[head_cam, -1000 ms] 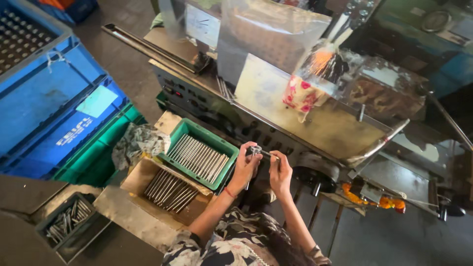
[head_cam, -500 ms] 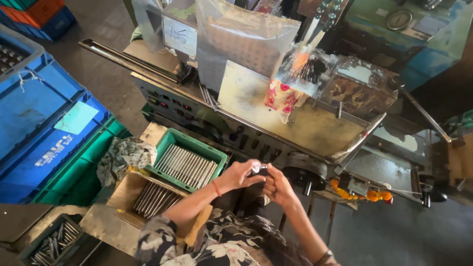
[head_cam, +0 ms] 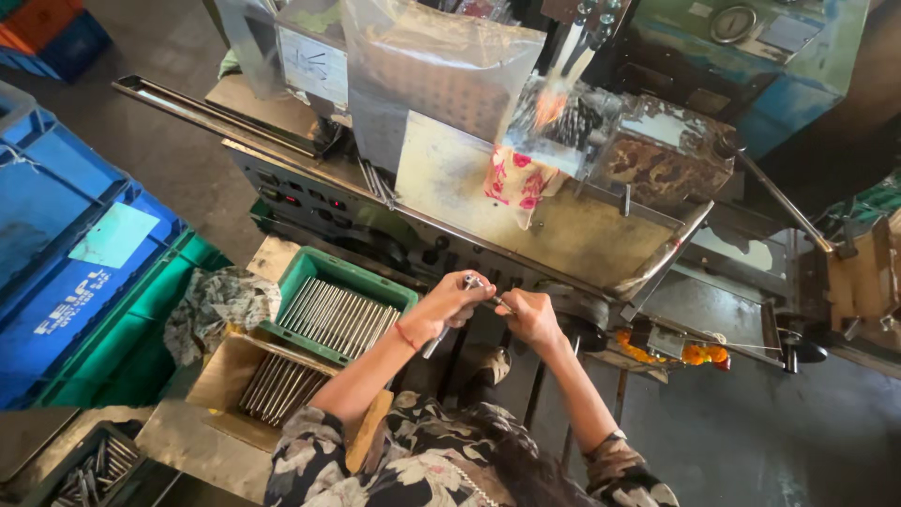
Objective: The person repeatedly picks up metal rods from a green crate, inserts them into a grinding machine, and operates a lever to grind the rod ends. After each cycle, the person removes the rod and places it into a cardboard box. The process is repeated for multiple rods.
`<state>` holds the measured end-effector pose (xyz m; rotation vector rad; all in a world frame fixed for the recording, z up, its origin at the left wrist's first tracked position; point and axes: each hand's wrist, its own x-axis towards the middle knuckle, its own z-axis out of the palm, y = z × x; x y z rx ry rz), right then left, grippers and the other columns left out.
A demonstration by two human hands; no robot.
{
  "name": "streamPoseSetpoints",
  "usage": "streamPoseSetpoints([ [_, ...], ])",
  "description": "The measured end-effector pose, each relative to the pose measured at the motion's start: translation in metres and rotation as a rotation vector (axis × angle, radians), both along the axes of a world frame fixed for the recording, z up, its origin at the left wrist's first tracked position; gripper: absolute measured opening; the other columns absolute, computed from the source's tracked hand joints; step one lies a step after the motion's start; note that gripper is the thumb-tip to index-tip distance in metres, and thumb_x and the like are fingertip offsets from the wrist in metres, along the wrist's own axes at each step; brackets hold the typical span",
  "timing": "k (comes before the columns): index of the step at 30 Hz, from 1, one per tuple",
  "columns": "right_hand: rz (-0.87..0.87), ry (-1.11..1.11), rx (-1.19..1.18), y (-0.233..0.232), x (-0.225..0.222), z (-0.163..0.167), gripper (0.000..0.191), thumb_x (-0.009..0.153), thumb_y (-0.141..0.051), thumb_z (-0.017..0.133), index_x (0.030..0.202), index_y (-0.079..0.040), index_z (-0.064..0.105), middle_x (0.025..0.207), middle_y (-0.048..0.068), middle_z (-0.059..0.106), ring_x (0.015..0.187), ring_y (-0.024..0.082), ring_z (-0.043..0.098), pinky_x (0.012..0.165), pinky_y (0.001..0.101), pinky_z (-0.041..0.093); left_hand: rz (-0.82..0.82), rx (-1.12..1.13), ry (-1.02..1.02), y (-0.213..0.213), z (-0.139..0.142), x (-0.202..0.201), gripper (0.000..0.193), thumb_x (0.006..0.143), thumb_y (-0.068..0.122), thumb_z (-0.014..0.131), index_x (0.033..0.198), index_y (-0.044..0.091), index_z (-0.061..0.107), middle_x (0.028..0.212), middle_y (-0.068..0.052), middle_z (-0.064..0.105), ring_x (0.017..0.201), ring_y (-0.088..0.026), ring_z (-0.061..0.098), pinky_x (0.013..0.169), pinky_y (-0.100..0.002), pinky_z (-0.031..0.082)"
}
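While both hands meet in front of the machine, the left hand (head_cam: 449,305) grasps a slim metal rod (head_cam: 452,314), its fingers (head_cam: 466,293) curled round the shaft so that only the shiny top end above them and a short stretch below the palm show; the middle of the rod is hidden in the grip. Just beside it, the right hand (head_cam: 530,314) is clenched with its fingers pinched on something thin and pale near the rod's top, too small to make out. Left of the left fingers, close by, sits one green tray (head_cam: 298,272) holding a row of like rods lying side by side; they are too many and too tightly packed to count. Below that, further left and down from the fingers, one cardboard box (head_cam: 214,376) holds another batch of rods, partly covered by the tray's edge. A crumpled cloth (head_cam: 218,299) lies just left of the tray. Well left of the fingers stand blue crates (head_cam: 56,235), cut off by the frame edge, with a green crate (head_cam: 141,338) under them. Above the fingers, the machine's worn metal shelf (head_cam: 563,230) carries a clear plastic bag (head_cam: 436,66) and a pink-flowered cloth (head_cam: 514,183). At the bottom left corner a dark bin (head_cam: 84,467) of small metal pieces is half cut off.
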<state>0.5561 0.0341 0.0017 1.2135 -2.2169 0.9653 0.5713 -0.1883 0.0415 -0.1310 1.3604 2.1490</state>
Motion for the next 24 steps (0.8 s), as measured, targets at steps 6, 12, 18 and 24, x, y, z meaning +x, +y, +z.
streamPoseSetpoints([
  [6,0.02,0.133,-0.011,0.01,-0.004,0.019,0.025,0.084,-0.019,0.074,0.1,-0.008,0.059,0.064,0.01,0.052,0.055,0.035,0.055,0.049,0.0458,0.043,0.363,-0.178,0.577,0.029,0.003,0.022,0.022,0.089,0.014,0.083,0.093,0.009,0.061,0.074,0.01,0.049,0.066,0.0,0.042,0.055,-0.02,0.035],
  [12,0.03,0.007,0.07,0.026,0.005,0.011,0.025,0.098,-0.029,0.069,0.106,-0.006,0.064,0.068,0.009,0.057,0.055,0.033,0.057,0.05,0.0446,0.045,0.326,-0.15,0.493,0.031,0.004,0.03,0.021,0.089,0.013,0.082,0.093,0.009,0.061,0.074,0.01,0.049,0.068,0.0,0.042,0.057,-0.019,0.034],
  [18,-0.171,-0.12,-0.113,0.018,0.026,0.023,0.032,0.098,-0.036,0.062,0.107,-0.006,0.068,0.08,0.012,0.068,0.063,0.03,0.065,0.059,0.041,0.05,0.263,-0.083,0.512,0.039,0.01,0.021,0.021,0.089,0.013,0.08,0.095,0.009,0.061,0.076,0.01,0.051,0.069,0.001,0.044,0.058,-0.019,0.035],
  [24,0.394,-0.722,0.072,0.028,0.003,0.073,0.027,0.107,-0.026,0.058,0.108,-0.005,0.075,0.089,0.014,0.075,0.077,0.027,0.073,0.071,0.0381,0.056,-0.15,0.034,0.129,0.023,0.014,-0.027,0.015,0.092,0.019,0.073,0.092,0.01,0.062,0.058,0.006,0.046,0.04,-0.002,0.035,0.034,-0.021,0.022],
])
